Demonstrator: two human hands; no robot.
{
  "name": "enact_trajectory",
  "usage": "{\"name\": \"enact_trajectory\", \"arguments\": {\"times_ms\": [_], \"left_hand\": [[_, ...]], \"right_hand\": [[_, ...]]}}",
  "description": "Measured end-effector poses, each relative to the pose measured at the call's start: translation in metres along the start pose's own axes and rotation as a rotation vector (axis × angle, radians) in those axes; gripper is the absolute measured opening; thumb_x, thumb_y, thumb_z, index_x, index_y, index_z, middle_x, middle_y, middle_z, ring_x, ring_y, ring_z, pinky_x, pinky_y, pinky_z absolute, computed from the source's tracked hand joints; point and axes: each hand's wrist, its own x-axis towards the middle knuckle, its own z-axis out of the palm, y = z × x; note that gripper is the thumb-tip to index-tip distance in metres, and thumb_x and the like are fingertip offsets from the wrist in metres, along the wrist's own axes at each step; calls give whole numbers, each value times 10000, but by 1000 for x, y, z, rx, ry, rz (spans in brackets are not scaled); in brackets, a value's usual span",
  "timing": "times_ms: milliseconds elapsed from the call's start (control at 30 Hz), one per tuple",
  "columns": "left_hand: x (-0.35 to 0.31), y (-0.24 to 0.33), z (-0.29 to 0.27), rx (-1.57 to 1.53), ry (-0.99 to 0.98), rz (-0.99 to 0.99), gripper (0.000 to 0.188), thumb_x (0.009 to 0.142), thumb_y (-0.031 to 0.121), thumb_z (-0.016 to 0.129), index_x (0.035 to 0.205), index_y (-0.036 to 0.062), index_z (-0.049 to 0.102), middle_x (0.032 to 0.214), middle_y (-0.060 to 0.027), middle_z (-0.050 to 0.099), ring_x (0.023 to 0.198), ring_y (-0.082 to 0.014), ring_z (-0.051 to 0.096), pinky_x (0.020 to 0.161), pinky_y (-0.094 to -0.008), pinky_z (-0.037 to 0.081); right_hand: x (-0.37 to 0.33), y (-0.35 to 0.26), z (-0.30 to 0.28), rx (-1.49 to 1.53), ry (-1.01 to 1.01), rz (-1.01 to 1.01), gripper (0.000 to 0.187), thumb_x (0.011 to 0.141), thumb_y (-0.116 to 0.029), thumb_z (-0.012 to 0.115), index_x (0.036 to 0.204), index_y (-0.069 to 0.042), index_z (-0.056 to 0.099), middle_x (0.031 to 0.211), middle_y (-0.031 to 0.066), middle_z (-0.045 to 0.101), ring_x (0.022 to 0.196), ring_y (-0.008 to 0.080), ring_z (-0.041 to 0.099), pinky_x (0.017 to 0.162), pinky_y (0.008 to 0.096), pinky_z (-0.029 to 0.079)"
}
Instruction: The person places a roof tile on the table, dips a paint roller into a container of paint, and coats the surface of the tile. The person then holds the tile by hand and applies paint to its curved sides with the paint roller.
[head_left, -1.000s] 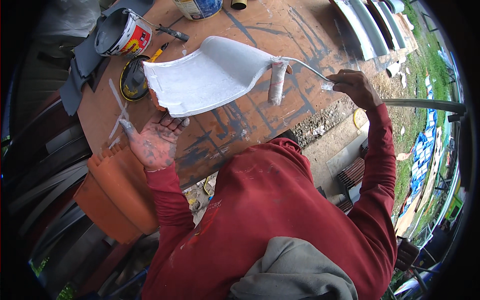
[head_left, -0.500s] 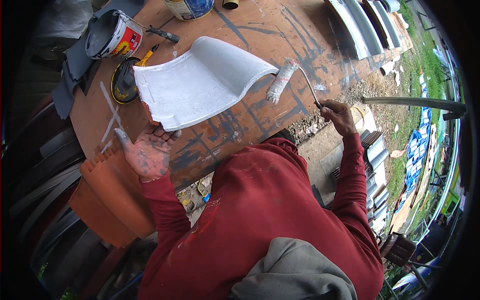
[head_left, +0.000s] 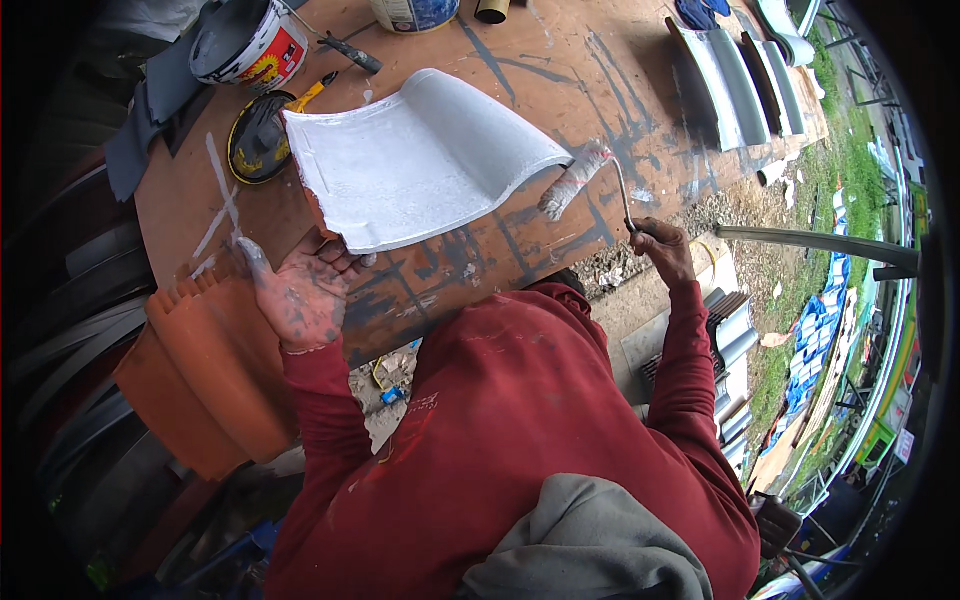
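Note:
A curved roof tile (head_left: 420, 165), coated white on top with bare orange-brown at its left edge, lies on the brown board table (head_left: 480, 290). My left hand (head_left: 305, 295), palm up and smeared with grey paint, is at the tile's near left corner. Its thumb is stretched out and its fingers reach to the tile's lower edge; whether they bear any weight I cannot tell. My right hand (head_left: 662, 248) is closed round the handle of a paint roller (head_left: 577, 180). The whitish roller sleeve is beside the tile's right end, at its corner.
A paint bucket (head_left: 250, 50), a dark lid (head_left: 260, 140) and a yellow-handled brush (head_left: 315, 92) sit at the far left. Orange unpainted tiles (head_left: 205, 370) are stacked by my left forearm. Coated tiles (head_left: 725, 85) lie far right; a pole (head_left: 820, 238) juts in at right.
The view has shifted a little, so the table and tile appear farther right. My right hand has come slightly nearer and left, with the roller handle standing steeper. My left hand keeps its place by the tile.

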Motion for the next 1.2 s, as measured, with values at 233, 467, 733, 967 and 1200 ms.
{"name": "enact_trajectory", "arguments": {"times_ms": [233,467,733,967,1200], "left_hand": [[10,7,19,-27,23,6,1109,838,885,407,1209,-138,614,1088,-280,689,1070,-425,639,995,-543,478],[10,6,19,-57,-19,23,1122,850,874,402,1278,-151,559,1229,-333,625,1129,-440,616,1007,-557,478],[13,7,19,-131,-117,4,1139,846,876,405,1309,-157,526,1249,-336,617,1179,-458,600,1045,-582,460],[20,9,8,-38,-155,39,1155,842,892,377,1280,-163,549,1206,-318,650,1131,-446,633,1028,-587,470],[15,6,-6,-129,-253,-9,1095,873,854,396,1332,-131,532,1250,-291,638,1152,-398,623,1015,-530,485]], "right_hand": [[-14,8,-7,-19,44,31,358,919,-245,776,1173,2,721,861,1,678,721,73,597,649,232,490],[32,-86,17,-264,-93,-253,292,901,-136,765,1153,8,737,900,37,665,811,112,604,715,262,484],[49,-126,9,-500,-191,-316,301,836,-35,758,1136,-6,749,804,51,626,749,123,569,676,304,451],[36,-154,65,-555,-194,-399,304,819,-4,756,1123,-11,751,812,82,644,721,153,591,657,306,466],[36,-184,155,-539,-257,-610,271,829,-102,776,1097,-68,763,789,107,652,715,272,626,660,387,499]]}}
